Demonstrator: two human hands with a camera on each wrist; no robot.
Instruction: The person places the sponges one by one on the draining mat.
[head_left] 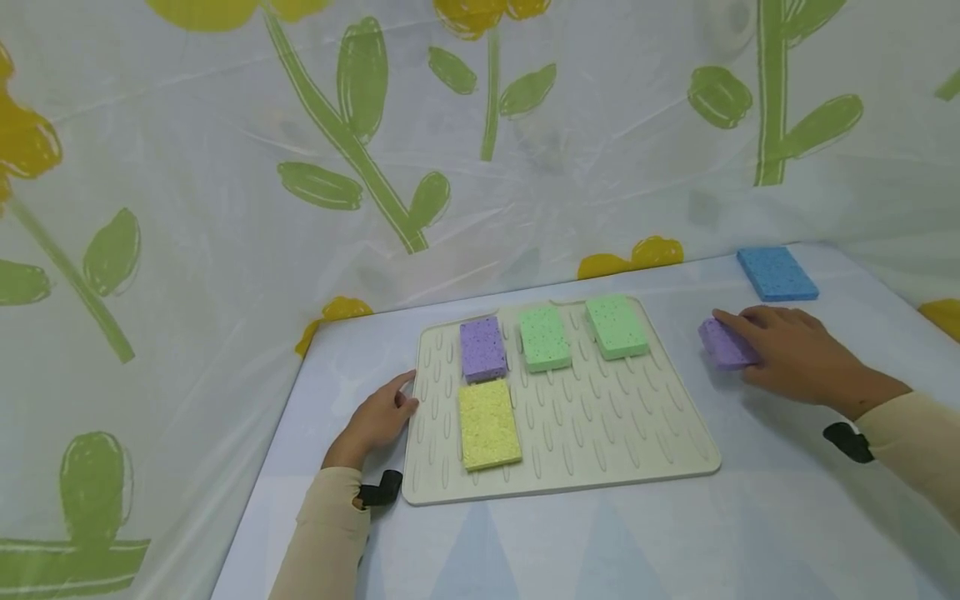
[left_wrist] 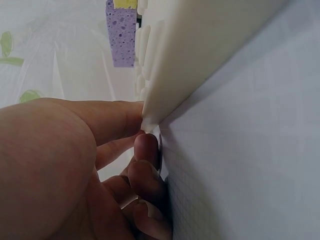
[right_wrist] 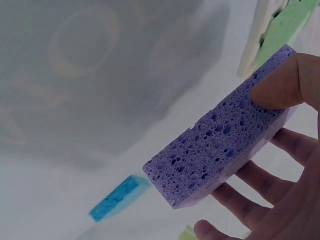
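My right hand [head_left: 798, 354] holds a purple sponge [right_wrist: 220, 132] above the table, right of the mat. The thumb [right_wrist: 280, 87] presses one face, and the fingers support the opposite side. My left hand [head_left: 378, 417] touches the left edge of a cream ridged mat [head_left: 600, 450] with loosely bent fingers. On that mat lie another purple sponge [head_left: 482, 348], a yellow sponge [head_left: 489, 425] below it, and two green sponges, one in the middle [head_left: 545, 337] and one at the upper right [head_left: 617, 327].
A blue sponge [head_left: 777, 273] lies at the table's back right, beyond my right hand. The white table [head_left: 555, 542] carries pale blue triangles along the front. Behind it hangs a white sheet [head_left: 600, 167] printed with yellow flowers and green leaves.
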